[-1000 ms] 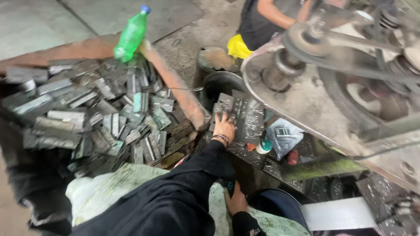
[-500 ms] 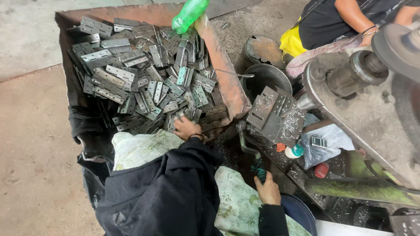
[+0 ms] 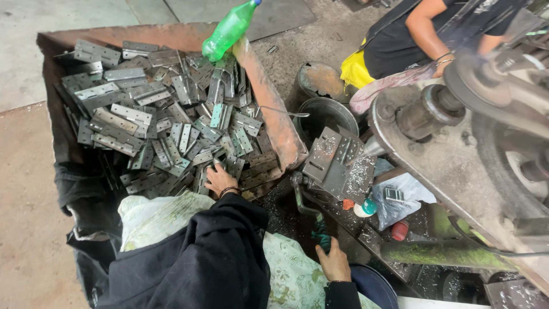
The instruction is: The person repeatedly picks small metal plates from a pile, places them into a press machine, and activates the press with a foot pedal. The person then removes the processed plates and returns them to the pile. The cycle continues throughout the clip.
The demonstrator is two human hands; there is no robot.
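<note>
Left hand in the hinge pile, right hand on the press lever.

The left hand [image 3: 220, 179] lies knuckles up on the near edge of a heap of grey metal hinges [image 3: 166, 120], its fingers curled down among them; whether it has closed on one I cannot tell. The hinges fill a rusty orange bin [image 3: 269, 109], and a green plastic bottle [image 3: 229, 30] leans over the bin's far rim. The right hand [image 3: 333, 264] is wrapped around the green-taped grip of a bent metal lever [image 3: 306, 206]. Beyond the lever, a few more hinges rest on the machine's work plate [image 3: 337, 166], dusted with metal chips. Another person in a black shirt [image 3: 423, 34] sits past the machine, near a dark bucket [image 3: 323, 114].
</note>
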